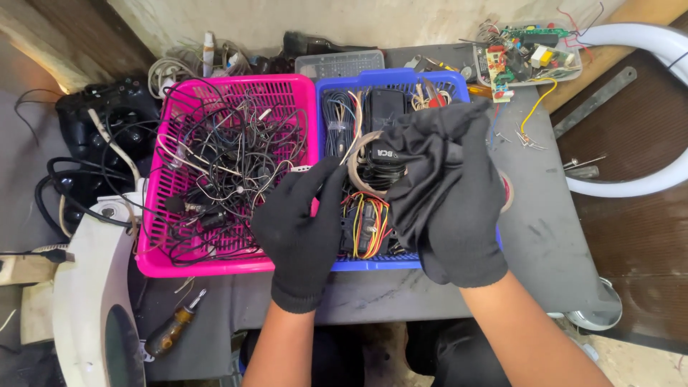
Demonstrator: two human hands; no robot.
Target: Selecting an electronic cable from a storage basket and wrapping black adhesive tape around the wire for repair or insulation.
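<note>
While both gloved hands hover over the blue basket (pixel 444 82), the right hand (pixel 462 208) has its grip wrapped around a bunched black cloth (pixel 423 147), fingers closed over the folds. The left hand (pixel 301 226) is just beside it, fingers loosely curled and half open, its fingertips at the edge of a roll of tape (pixel 360 163) that shows between the two hands; I cannot tell whether it actually holds the roll. The cloth hangs above the blue basket, which contains coiled cables, a black box and bundles of coloured wires. Touching the blue basket on its left side is a pink basket (pixel 236 265) full of tangled thin black and white wires. Both baskets sit on a grey tabletop (pixel 545 236). A clear tray (pixel 573 72) of circuit boards lies at the far right corner, and a screwdriver (pixel 172 331) lies near the front left edge.
</note>
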